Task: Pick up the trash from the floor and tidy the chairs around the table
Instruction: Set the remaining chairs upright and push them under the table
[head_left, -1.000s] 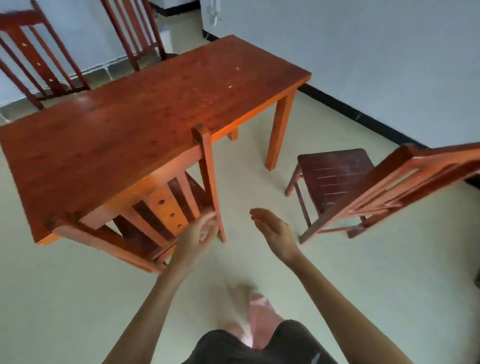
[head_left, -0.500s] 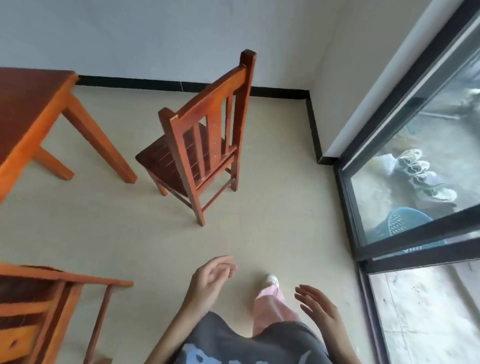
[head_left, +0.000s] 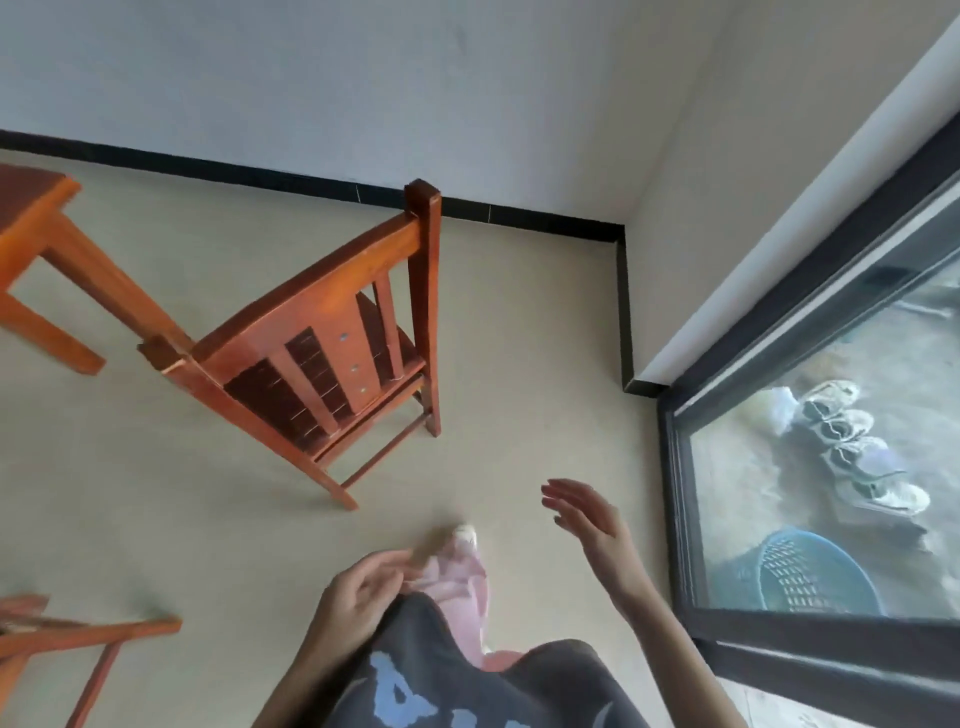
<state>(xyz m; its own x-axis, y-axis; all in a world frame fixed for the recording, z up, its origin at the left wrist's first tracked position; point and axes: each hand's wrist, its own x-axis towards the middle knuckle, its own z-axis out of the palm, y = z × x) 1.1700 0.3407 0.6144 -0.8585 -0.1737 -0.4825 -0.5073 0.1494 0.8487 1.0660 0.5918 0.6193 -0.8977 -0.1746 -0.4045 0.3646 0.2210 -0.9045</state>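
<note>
A red-brown wooden chair (head_left: 332, 332) stands alone on the beige floor, its slatted back toward me and its seat facing the table corner (head_left: 36, 208) at the far left. Part of a second chair (head_left: 88, 634) shows at the bottom left edge. My left hand (head_left: 363, 592) hangs low near my leg with loosely curled fingers and holds nothing. My right hand (head_left: 587, 525) is raised with fingers spread, below and right of the standing chair, not touching it. No trash shows on the floor in this view.
A white wall with a black baseboard (head_left: 519, 213) runs behind the chair. A dark-framed glass door (head_left: 810, 467) fills the right side; shoes and a blue basket (head_left: 810, 571) lie beyond the glass. My foot in a pink slipper (head_left: 462, 540) is stepping forward.
My view has swung right from the table toward the lone chair, which now looks closer. My left hand left the first chair's back, and both hands hang free.
</note>
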